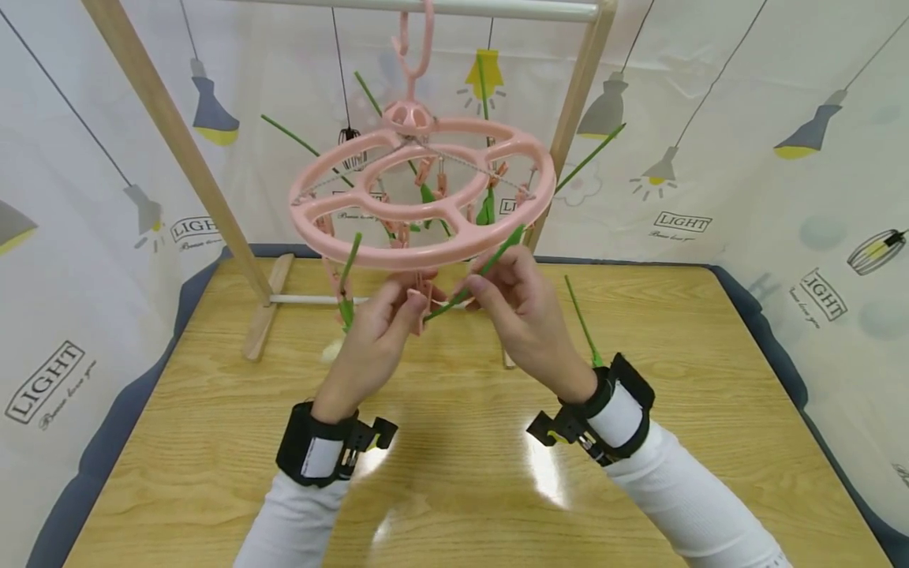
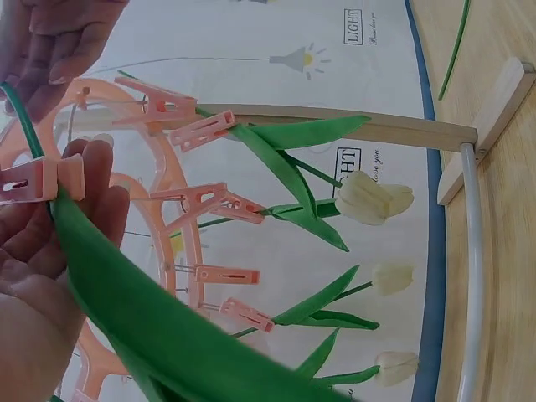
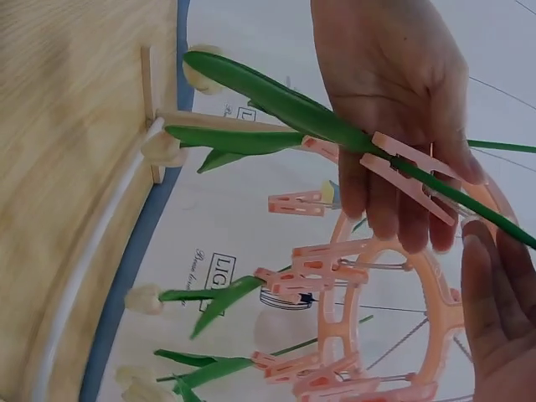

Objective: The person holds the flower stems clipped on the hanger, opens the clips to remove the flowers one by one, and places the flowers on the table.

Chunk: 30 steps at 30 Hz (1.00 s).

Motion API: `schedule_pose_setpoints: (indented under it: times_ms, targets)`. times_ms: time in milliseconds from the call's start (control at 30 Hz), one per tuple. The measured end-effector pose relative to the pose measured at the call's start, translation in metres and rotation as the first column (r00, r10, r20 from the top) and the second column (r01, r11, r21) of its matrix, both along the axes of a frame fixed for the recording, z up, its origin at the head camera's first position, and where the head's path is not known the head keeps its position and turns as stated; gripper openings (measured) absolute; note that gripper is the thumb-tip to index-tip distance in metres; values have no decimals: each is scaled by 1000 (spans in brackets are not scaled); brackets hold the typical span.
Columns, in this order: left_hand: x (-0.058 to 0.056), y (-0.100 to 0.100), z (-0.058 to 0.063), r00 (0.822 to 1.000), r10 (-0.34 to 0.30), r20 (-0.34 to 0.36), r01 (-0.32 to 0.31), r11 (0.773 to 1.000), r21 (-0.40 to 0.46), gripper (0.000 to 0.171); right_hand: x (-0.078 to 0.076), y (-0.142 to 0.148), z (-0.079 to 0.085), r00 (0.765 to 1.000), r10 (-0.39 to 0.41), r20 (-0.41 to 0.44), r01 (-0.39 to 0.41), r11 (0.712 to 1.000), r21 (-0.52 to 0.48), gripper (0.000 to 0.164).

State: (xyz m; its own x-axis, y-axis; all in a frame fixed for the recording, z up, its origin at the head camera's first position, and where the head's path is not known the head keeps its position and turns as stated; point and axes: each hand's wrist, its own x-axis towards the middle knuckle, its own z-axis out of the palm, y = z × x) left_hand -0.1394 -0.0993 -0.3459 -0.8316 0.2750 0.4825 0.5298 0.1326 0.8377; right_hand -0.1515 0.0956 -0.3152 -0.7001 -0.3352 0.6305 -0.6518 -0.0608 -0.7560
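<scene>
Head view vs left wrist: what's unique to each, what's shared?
Only head: the pink hook, upper white rail, white sleeves.
Only left wrist: the held tulip's broad leaf, plus a group of hanging white tulip blooms.
Both: left hand, right hand, pink clothespin hanger, lower white rail, printed backdrop.

A rack (image 1: 181, 150) stands on the bench (image 1: 454, 465) beyond the left hand (image 1: 372, 335); a green stem (image 1: 582, 319) lies beside the right hand (image 1: 529, 327).

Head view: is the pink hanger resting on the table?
No, the pink hanger hangs by its hook from the white rail, above the table.
</scene>
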Motion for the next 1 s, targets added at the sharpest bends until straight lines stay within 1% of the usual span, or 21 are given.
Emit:
schedule_pose_setpoints:
  times_ms: [100, 200, 400, 500, 667, 767, 867, 933, 1000]
  targets:
    - [-1, 2, 0, 1000, 14, -12, -14, 1000, 17, 28, -1, -1, -2, 998, 50, 41, -49, 998, -28, 43]
    - [-2, 4, 1, 1000, 1, -9, -1, 999, 36, 28, -3, -2, -4, 993, 93, 76, -88, 994, -67, 46]
    - [-1, 6, 2, 1000, -14, -4, 14, 998, 55, 29, -3, -4, -5, 993, 81, 85, -71, 991, -109, 55]
    - [-1, 6, 1, 1000, -9, 2, 9, 999, 51, 29, -2, -6, -6, 992, 68, 104, -54, 990, -130, 56]
    - [-1, 5, 0, 1000, 15, 22, -16, 1000, 24, 31, 0, -8, -8, 993, 45, 111, -26, 985, -169, 47]
    - [-1, 5, 1, 999, 25, 39, -26, 999, 28, 33, 1, -9, -9, 994, 24, 109, -2, 981, -195, 33]
    - [-2, 7, 3, 997, 23, 76, -28, 998, 59, 33, 1, -11, -10, 994, -12, 106, 34, 979, -202, 16]
    - [-2, 7, 4, 995, 27, 100, -35, 997, 76, 34, 1, -12, -11, 995, -35, 96, 54, 979, -198, 14]
    - [-2, 8, 4, 992, 35, 119, -45, 996, 79, 33, 1, -13, -12, 995, -53, 83, 68, 979, -192, 16]
